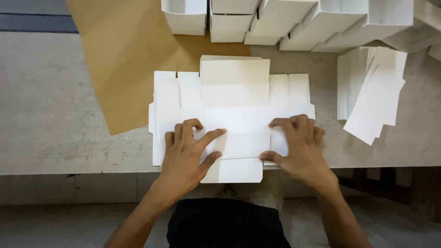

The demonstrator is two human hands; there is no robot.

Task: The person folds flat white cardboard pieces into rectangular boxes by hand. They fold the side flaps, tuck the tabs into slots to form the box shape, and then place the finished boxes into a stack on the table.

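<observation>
Two hands: both pressed down on one flat white box blank (232, 115), near edge of table.
Left hand (186, 154): palm down on blank's left-front part; index + thumb stretched twd centre, other fingers curled, tips on the card. Pressing, not gripping.
Right hand (296, 147): on blank's right-front part; fingers bent w/ tips on the card, thumb at the front edge by the fold. Looks like a press/pinch at the edge; can't tell if thumb goes under.
Blank: unfolded, lies flat, flaps out left + right; one flap to the rear, one front flap hanging past table edge, btwn the hands.
Table (50, 115): grey, worn top; blank sits mid-front of it.
Brown paper (124, 59): big sheet, rear left; blank's left-rear corner overlaps it.
Folded boxes (285, 20): row of white made-up boxes along rear, open tops, well apart from hands.
Flat stack (370, 94): pile of white blanks to the right, top ones fanned, near right hand but not touching.
</observation>
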